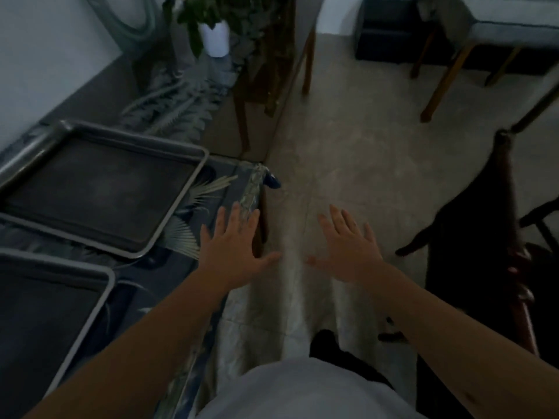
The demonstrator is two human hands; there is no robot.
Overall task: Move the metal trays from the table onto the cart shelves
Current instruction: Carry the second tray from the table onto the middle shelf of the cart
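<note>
1. While our left hand and right hand hover empty, fingers spread, both metal trays sit near the table's right edge.
2. We judge all moving remains; no cart shows.

Head view, single camera: worn at head height, wide-angle, facing forward and steeply down. Near field: both forearms, surface edge at left. Far field: tiled floor ahead, chair legs.
</note>
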